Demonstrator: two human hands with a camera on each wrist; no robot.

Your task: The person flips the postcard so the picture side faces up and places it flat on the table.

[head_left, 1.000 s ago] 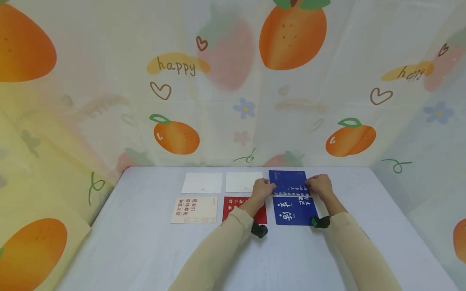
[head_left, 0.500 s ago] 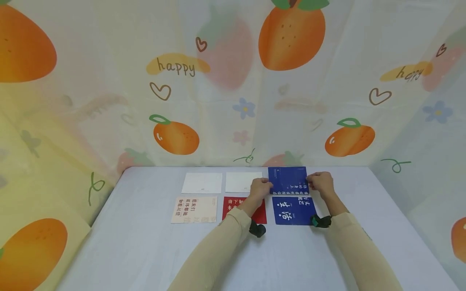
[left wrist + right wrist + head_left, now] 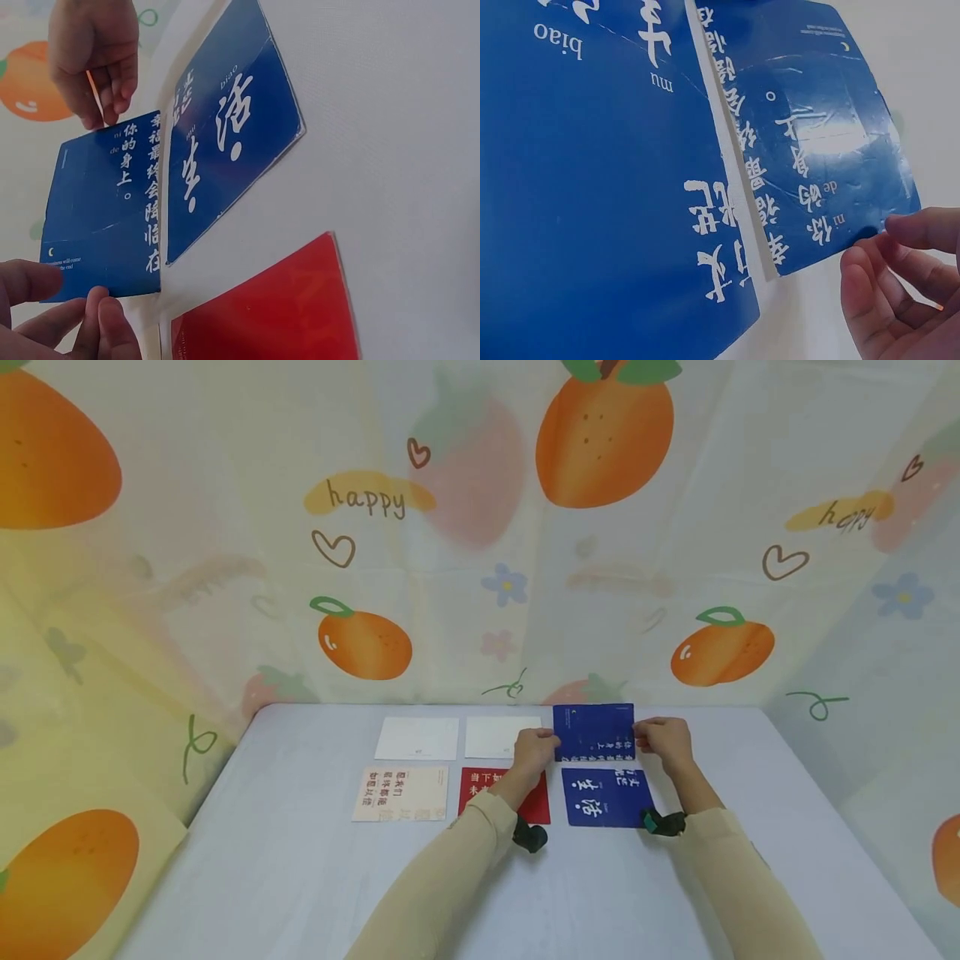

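In the head view, a glossy blue card with white lettering stands tilted at the back right of the table, its far edge raised. My left hand pinches its left edge. At the opposite edge, my right hand pinches the card between thumb and fingers, as the right wrist view shows near the card's corner. Just in front lies a second blue card with larger white characters, a narrow gap between the two. Beneath my left forearm, a red card is partly hidden.
Two white cards lie in the back row to the left, one partly behind my left hand. A pale pink card with dark red lettering sits at the front left. Behind the table hangs a fruit-printed curtain.
The far edge of the back blue card has risen, so the card now tilts upward. Both hands keep to its sides and have shifted only slightly; the other cards stay put.
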